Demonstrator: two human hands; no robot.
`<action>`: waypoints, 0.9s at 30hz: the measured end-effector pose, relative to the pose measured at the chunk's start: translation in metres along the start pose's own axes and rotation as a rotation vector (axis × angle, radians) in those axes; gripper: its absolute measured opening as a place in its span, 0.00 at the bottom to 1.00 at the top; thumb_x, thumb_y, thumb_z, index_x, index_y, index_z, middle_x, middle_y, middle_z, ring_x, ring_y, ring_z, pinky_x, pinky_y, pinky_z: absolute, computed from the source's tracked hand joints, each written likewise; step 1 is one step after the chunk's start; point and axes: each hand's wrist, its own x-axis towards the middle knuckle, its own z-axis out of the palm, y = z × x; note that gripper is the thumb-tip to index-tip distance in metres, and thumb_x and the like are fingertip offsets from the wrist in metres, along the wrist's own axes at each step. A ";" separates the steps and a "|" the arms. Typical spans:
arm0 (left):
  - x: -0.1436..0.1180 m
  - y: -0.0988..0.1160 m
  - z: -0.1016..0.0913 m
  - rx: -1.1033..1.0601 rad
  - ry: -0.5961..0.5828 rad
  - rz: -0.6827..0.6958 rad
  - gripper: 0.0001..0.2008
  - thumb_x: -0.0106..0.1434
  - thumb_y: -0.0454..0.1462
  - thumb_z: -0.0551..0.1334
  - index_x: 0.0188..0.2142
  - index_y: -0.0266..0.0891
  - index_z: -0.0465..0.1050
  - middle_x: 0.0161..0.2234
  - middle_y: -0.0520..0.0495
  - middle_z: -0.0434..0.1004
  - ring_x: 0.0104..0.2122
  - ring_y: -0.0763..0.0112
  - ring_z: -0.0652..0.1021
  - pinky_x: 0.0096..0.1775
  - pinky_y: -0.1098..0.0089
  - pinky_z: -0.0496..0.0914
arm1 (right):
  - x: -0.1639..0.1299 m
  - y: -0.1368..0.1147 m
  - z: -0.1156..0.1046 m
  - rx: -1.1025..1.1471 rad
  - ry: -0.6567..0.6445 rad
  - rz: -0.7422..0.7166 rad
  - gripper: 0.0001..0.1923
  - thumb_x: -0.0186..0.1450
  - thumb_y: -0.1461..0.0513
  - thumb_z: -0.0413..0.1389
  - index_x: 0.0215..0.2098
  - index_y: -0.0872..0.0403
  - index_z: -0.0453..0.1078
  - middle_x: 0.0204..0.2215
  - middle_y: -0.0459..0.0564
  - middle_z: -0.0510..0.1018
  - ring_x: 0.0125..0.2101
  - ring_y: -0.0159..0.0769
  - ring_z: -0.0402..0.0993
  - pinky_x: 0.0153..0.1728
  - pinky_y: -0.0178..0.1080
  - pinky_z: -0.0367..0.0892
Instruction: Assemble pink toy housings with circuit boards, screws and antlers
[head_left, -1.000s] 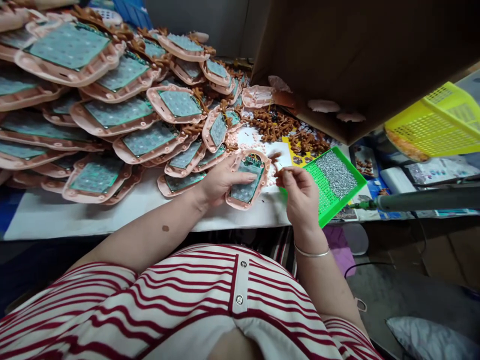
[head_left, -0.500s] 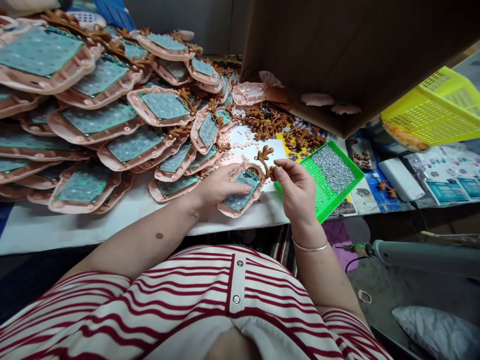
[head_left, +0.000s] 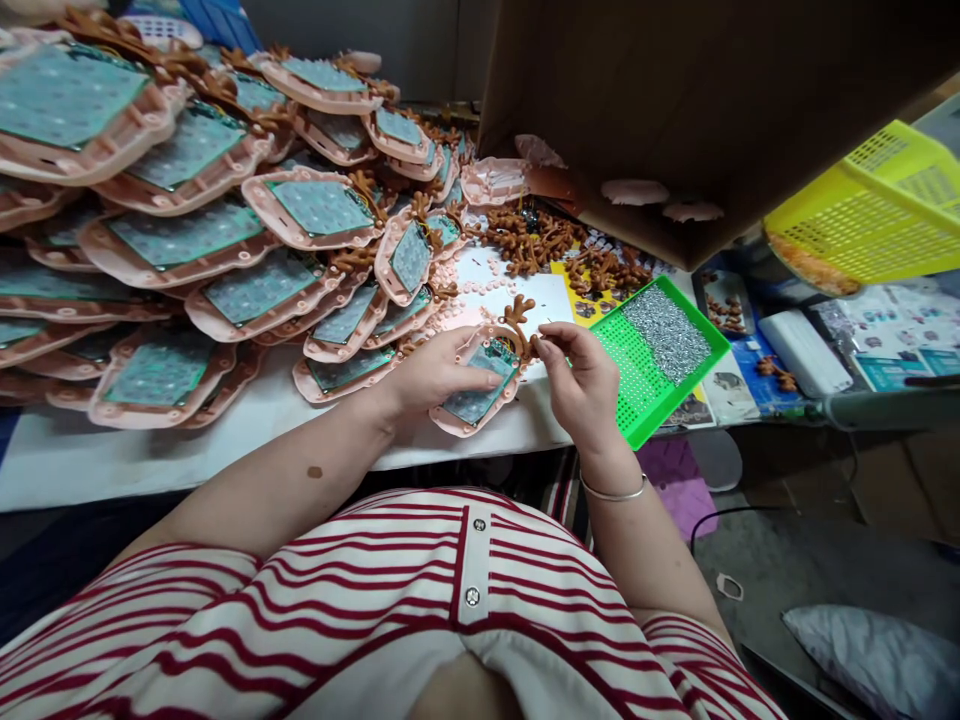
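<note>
Brown antler piece (head_left: 517, 318), held clear of the shell half a second back, now sits against the top edge of the pink shell (head_left: 480, 385) at the table's near edge (right hand (head_left: 581, 385) fingers pinched on its base, left hand (head_left: 431, 372) clamped around the shell), so fitting looks under way.

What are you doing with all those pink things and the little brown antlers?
A person in a red-and-white striped top sits at a white table. The left hand steadies a pink plastic shell with a green circuit board inside at the table's edge. The right hand pinches a small brown antler-shaped piece against the shell's top corner. Many similar pink shells lie heaped to the left, loose brown antlers sit behind, and a green tray of tiny silver screws lies to the right.
</note>
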 end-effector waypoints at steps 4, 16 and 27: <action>-0.001 0.001 -0.001 -0.030 -0.023 -0.033 0.19 0.49 0.35 0.71 0.41 0.33 0.72 0.31 0.46 0.80 0.28 0.68 0.78 0.32 0.70 0.71 | 0.000 0.005 0.001 -0.054 -0.018 -0.070 0.08 0.69 0.59 0.56 0.44 0.50 0.74 0.36 0.49 0.80 0.37 0.35 0.76 0.42 0.43 0.73; -0.002 -0.001 -0.001 0.051 -0.157 -0.114 0.17 0.47 0.36 0.72 0.36 0.33 0.73 0.30 0.46 0.80 0.28 0.70 0.77 0.36 0.69 0.70 | 0.016 -0.009 -0.003 0.538 -0.222 0.427 0.20 0.58 0.51 0.68 0.45 0.49 0.76 0.37 0.45 0.81 0.36 0.29 0.76 0.41 0.37 0.73; 0.002 -0.007 -0.004 0.243 -0.075 -0.040 0.19 0.46 0.36 0.71 0.38 0.35 0.73 0.33 0.48 0.78 0.35 0.65 0.76 0.41 0.67 0.69 | 0.016 -0.014 -0.004 0.391 -0.316 0.339 0.15 0.59 0.52 0.66 0.39 0.51 0.73 0.31 0.44 0.77 0.32 0.32 0.72 0.35 0.38 0.72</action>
